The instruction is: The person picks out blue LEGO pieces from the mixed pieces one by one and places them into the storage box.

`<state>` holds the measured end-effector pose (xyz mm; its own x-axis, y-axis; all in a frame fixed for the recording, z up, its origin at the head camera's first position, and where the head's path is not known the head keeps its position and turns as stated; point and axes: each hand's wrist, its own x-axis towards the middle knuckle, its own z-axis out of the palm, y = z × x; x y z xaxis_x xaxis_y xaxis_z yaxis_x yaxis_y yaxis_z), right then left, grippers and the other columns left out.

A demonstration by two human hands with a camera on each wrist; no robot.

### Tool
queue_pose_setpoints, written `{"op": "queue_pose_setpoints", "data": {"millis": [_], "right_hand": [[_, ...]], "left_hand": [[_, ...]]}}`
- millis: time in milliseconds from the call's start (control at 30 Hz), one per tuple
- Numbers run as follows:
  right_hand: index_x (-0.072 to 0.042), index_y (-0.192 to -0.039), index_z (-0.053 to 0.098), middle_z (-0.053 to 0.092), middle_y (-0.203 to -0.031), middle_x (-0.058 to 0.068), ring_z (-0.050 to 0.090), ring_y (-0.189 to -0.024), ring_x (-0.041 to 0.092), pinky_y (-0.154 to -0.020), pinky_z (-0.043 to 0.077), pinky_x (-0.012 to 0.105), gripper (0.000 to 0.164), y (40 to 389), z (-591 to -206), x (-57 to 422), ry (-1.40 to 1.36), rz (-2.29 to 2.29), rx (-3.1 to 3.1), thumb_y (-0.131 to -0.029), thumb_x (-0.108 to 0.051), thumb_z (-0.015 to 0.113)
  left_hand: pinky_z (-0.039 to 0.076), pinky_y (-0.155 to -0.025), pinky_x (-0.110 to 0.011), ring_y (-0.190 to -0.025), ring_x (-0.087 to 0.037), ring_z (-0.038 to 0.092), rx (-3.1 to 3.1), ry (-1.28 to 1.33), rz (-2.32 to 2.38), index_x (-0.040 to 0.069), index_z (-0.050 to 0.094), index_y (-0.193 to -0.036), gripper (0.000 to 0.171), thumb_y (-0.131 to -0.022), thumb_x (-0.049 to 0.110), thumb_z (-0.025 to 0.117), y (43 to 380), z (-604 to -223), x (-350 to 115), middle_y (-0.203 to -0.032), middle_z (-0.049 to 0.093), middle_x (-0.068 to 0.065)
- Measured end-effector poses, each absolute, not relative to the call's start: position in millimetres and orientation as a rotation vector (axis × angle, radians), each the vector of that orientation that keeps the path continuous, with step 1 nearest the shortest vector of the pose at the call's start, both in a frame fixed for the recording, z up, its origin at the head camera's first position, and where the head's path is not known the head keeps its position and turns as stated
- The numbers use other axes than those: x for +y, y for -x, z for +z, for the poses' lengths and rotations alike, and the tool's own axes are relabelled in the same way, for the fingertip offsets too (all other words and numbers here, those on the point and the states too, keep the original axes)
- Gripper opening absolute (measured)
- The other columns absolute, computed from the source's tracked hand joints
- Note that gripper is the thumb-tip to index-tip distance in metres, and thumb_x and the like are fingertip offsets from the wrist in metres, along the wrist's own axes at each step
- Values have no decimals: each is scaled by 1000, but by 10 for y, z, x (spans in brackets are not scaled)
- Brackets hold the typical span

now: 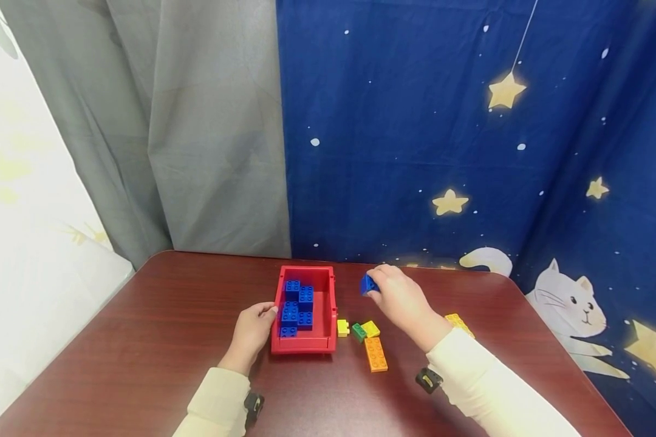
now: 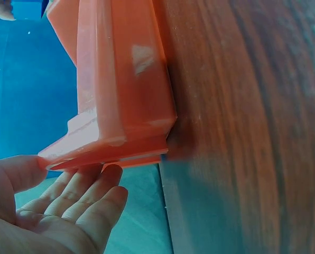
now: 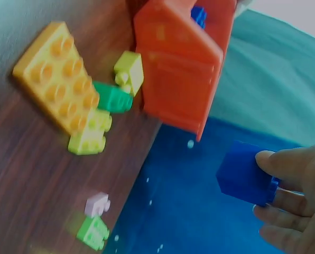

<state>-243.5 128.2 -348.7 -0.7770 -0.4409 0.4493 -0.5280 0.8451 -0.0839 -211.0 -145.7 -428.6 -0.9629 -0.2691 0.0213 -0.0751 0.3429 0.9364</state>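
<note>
A red toy box (image 1: 332, 346) with an open top stands on the table, and several blue bricks (image 1: 290, 311) lie along its left side. My left hand (image 1: 253, 331) pinches the box's left rim; in the left wrist view the thumb touches the rim's edge and the fingers (image 2: 96, 188) curl beneath it. To the right of the box, my right hand (image 1: 396, 294) holds a blue building brick (image 3: 247, 172) above the table. Its thumb presses one face, with the fingers behind the studded side.
Right of the box lie a small yellow brick (image 1: 342, 328), a green brick (image 1: 359, 332), another yellow brick (image 1: 370, 329) and an orange brick (image 1: 376, 355). Farther right, a yellow brick (image 1: 459, 325) is partly behind the right forearm. The right wrist view also shows a pink brick (image 3: 96, 204) beside a light green one (image 3: 93, 233).
</note>
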Motion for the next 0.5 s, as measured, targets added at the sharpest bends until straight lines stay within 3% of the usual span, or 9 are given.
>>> {"op": "queue_pose_setpoints", "data": {"millis": [500], "right_hand": [[-7, -119, 65, 65, -113, 7, 61, -104, 23, -88, 55, 39, 41, 2225, -3518, 856, -807, 407, -2747, -83, -22, 77]], "left_hand": [[44, -100, -53, -119, -41, 55, -2442, -315, -1665, -8, 57, -127, 36, -99, 15, 50, 2108, -4270, -1456, -127, 57, -28]]}}
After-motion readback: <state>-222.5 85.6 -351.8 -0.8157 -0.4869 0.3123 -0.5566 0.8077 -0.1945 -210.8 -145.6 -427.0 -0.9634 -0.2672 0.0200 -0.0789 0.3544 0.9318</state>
